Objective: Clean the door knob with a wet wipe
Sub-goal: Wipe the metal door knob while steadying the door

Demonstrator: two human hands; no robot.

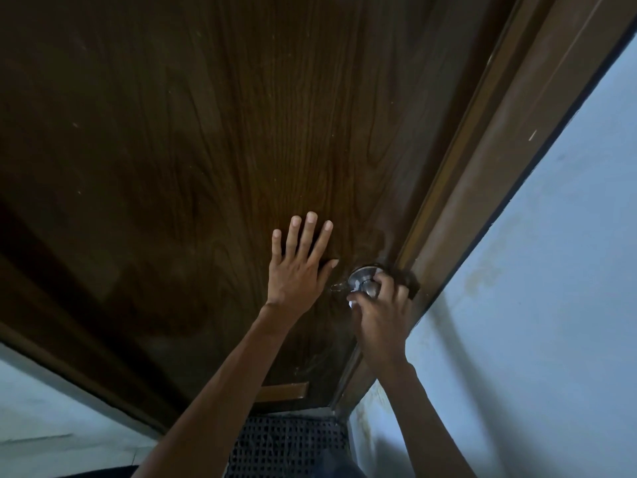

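Nearest, the right hand point(379, 315) curls around the door knob point(367, 286), a scrap of white wet wipe point(352, 302) pinched beneath its fingers. The knob looks hard, smooth, likely slippery when wet, so cupping it fully suits. Left of the knob, the left hand point(298, 270) lies flat and spread, holding nothing, against the wooden door point(206, 132).

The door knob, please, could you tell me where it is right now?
In the head view, the door knob sits at the door's right edge beside the frame, under the right hand and just right of the left hand's thumb.
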